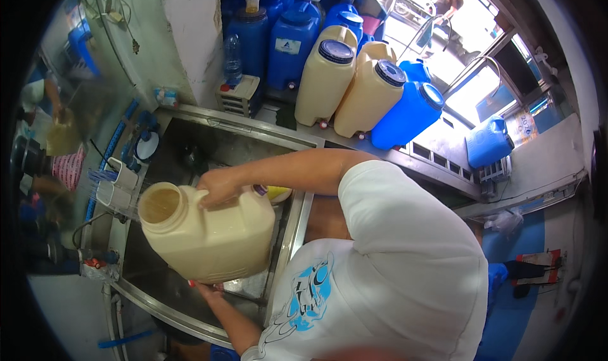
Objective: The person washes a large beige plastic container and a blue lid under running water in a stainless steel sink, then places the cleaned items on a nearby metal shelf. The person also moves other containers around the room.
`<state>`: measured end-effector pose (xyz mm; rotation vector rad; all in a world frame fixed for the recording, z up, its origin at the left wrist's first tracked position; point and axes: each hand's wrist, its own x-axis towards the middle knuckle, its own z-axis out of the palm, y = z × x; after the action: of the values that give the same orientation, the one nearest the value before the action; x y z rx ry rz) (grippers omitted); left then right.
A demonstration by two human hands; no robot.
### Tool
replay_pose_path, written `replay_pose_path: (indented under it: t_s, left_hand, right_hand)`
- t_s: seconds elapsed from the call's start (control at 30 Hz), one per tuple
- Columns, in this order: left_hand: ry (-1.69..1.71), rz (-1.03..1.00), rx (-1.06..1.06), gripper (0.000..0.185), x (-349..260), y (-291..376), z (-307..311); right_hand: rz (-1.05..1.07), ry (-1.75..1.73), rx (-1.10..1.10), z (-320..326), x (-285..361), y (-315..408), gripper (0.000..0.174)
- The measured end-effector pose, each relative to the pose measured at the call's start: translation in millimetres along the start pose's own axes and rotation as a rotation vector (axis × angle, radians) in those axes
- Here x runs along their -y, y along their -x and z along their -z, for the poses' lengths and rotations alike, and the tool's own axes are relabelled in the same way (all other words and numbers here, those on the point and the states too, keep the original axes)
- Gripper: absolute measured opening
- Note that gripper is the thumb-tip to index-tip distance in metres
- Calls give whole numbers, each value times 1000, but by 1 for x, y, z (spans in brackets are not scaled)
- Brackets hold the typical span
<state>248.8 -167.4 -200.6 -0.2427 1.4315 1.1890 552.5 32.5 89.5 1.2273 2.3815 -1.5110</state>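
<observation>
A cream plastic water container (213,251) is tilted over a stainless steel sink (142,261), its uncapped round mouth facing left. My right hand (219,186) grips its moulded handle from above. Beneath the container, my left hand (210,290) holds its lower side beside a small red spigot part (191,283); some of its fingers are hidden. Blurred water streaks (124,210) show by the mouth. A small dark purple cap (260,190) sits on the container's far shoulder. Behind it, a yellow-and-white object (279,194) is partly covered.
Two cream containers (327,80) and a bright blue one (408,114) stand along the ledge beyond the sink. White plastic holders (124,173) and a red-handled valve (95,263) line the left side. A person (449,2) is outside the opening.
</observation>
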Motion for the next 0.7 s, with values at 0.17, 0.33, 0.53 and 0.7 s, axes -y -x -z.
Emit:
replay_pose_path:
  t_s: [0.17, 0.33, 0.53, 0.7]
  left_hand:
    - [116, -274, 158, 67, -95, 6, -16]
    - [-142, -142, -81, 58, -84, -12, 6]
    - [-19, -499, 45, 49, -182, -3, -22]
    - [521, -484, 231, 91, -316, 35, -51]
  right_hand:
    - [309, 86, -253, 17, 72, 24, 45]
    - [331, 106, -172, -29, 38, 13, 49]
    - [-75, 200, -255, -45, -10, -34, 54]
    - [40, 116, -296, -83, 11, -81, 55]
